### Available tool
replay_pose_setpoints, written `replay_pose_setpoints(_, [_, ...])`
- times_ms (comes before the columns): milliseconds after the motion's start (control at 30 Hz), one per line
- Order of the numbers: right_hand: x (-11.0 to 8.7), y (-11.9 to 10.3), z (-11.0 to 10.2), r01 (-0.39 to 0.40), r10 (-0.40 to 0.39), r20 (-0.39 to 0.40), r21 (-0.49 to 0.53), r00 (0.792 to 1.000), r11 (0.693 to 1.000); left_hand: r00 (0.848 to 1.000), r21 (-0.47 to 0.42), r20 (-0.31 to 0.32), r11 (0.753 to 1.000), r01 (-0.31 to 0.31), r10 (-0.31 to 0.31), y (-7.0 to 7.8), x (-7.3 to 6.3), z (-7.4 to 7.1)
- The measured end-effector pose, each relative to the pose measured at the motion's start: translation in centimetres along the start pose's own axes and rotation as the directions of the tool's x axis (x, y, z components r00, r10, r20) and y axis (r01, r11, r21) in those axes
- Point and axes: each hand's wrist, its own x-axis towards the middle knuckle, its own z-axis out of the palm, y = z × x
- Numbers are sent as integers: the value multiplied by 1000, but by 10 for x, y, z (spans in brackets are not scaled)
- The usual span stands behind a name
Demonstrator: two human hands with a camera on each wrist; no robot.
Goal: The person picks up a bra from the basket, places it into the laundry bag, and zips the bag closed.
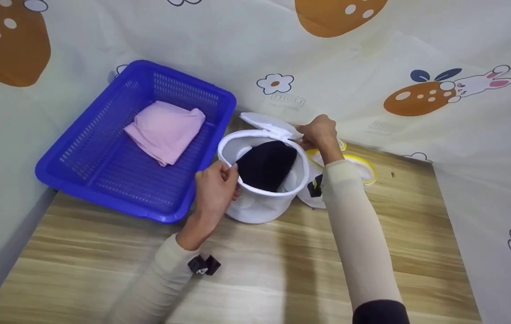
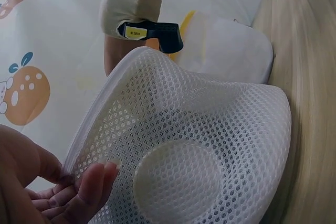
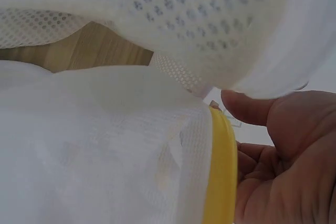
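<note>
A round white mesh laundry bag (image 1: pixel 260 210) stands upright with its lid (image 1: pixel 268 124) folded back. Inside it lies a black cloth (image 1: pixel 266 165). My left hand (image 1: pixel 215 189) pinches the bag's rim on the near left, thumb on top; the left wrist view shows thumb and fingers at the rim's edge, beside the mesh wall (image 2: pixel 210 124). At the back right, my right hand (image 1: pixel 321 134) pinches the edge of the bag near the lid. The right wrist view has its thumb (image 3: pixel 249 107) against the white edge, with the other fingers curled below.
A blue plastic basket (image 1: pixel 102 200) stands to the left, holding a folded pink cloth (image 1: pixel 165 130). Right of the mesh bag, partly behind my right forearm, is a white bag with yellow trim (image 1: pixel 365 168). Patterned sheeting (image 1: pixel 219 36) rises behind the wooden surface (image 1: pixel 255 270).
</note>
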Motion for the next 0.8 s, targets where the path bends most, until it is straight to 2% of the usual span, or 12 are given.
replay_pose_setpoints(167, [3,2,3,16,-16,6,-45,1000,999,1000,21,-1,1000,-19,19,0,0,-1])
replay_pose_setpoints(400, [8,4,12,-15,14,-19,-18,1000,1000,1000,9,1,1000,-4,4,0,-1,0])
replay_pose_setpoints(567, [13,5,15,-51,52,-18,69,998,996,1000,5,-1,1000,-11,11,-1,-1,1])
replay_pose_setpoints(667, [14,5,14,-37,38,-10,116,999,993,1000,-4,-3,1000,-4,4,-1,0,1])
replay_pose_setpoints(733, [14,5,13,-27,26,8,152,1000,988,1000,-18,6,1000,12,-12,-1,0,1])
replay_pose_setpoints(800, [15,6,12,-37,26,49,230,998,973,999,-30,18,999,28,-27,-1,0,1])
